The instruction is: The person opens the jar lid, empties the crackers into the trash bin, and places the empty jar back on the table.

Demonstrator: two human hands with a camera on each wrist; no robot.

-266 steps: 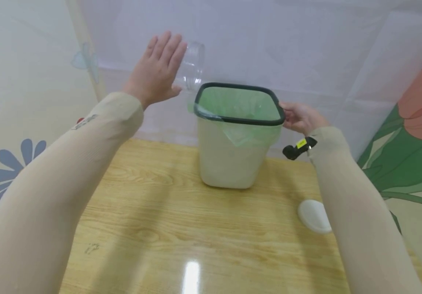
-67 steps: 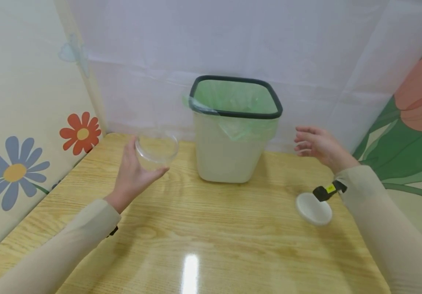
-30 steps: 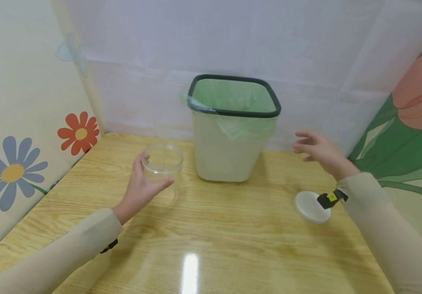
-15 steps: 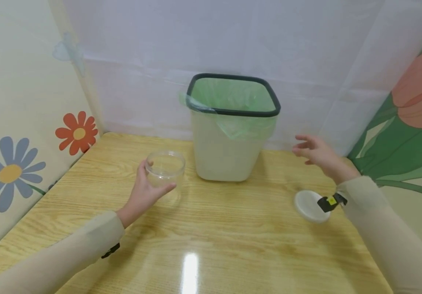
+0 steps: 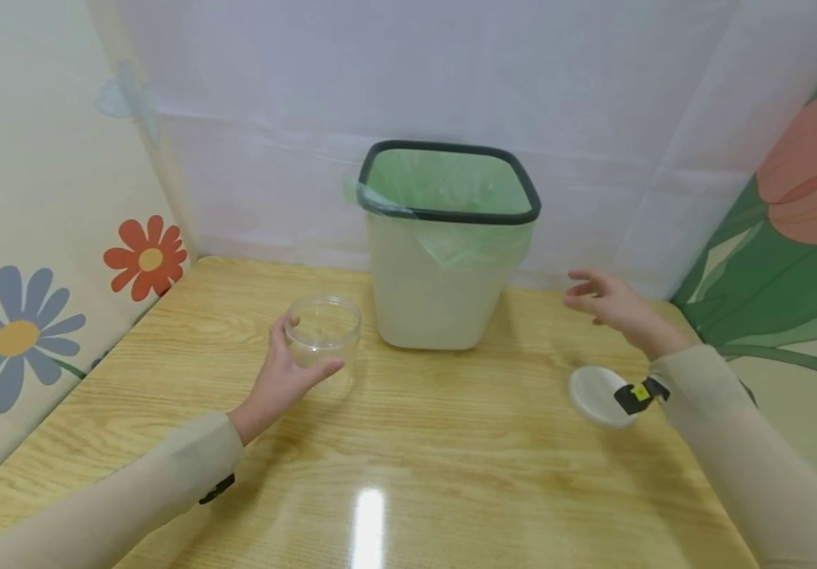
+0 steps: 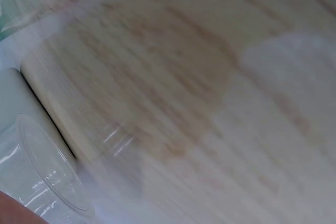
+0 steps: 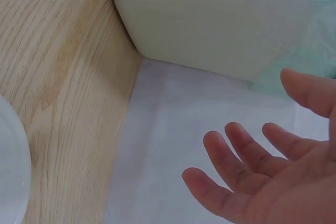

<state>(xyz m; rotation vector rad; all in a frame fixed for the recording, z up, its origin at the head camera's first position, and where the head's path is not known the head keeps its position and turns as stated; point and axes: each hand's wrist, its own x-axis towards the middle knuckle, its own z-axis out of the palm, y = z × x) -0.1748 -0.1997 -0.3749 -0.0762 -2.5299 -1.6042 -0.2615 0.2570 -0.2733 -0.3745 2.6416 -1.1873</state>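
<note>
A clear, see-through jar stands upright without a lid, left of the bin. My left hand holds it from the left side, thumb in front and fingers behind. Whether its base touches the table cannot be made out. In the left wrist view, the jar shows at the lower left with a bit of the hand. My right hand is in the air right of the bin, fingers loosely bent and holding nothing. Below it on the table lies a round white lid, partly covered by the wrist camera.
A pale waste bin with a dark rim stands at the back of the wooden table. A green bag lines it and hangs over the rim. A white cloth backs the table; flower-patterned panels stand at both sides.
Earlier, the jar was tipped high beside the bin's rim while my right hand held that rim. My left hand has brought the jar down upright; my right hand has let go and dropped slightly.
</note>
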